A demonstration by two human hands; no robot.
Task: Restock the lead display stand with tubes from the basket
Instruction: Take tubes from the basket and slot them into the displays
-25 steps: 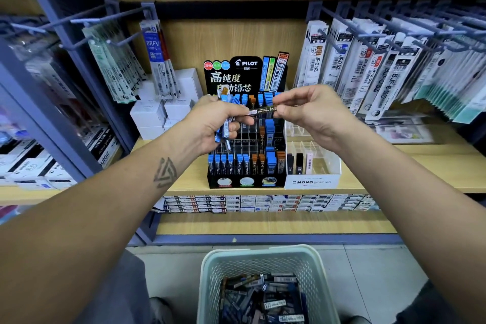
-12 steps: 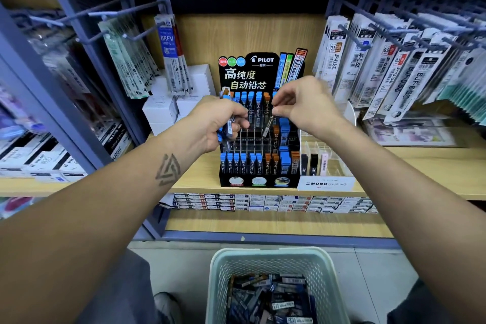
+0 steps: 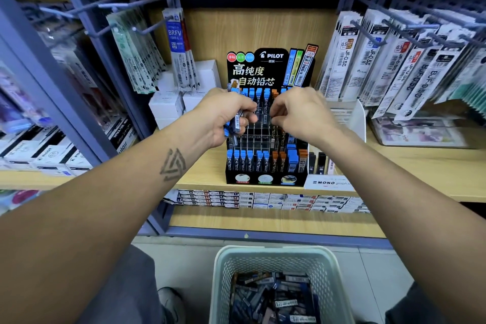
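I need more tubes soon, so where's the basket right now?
In the head view, the basket sits on the floor at bottom centre, between the person's forearms, directly below the black lead display stand on the wooden shelf.

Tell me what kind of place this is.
Most likely a stationery shop aisle. A black Pilot lead display stand sits on a wooden shelf, packaged pen refills hang from metal pegs, and a restocking basket of lead tubes stands on the floor.
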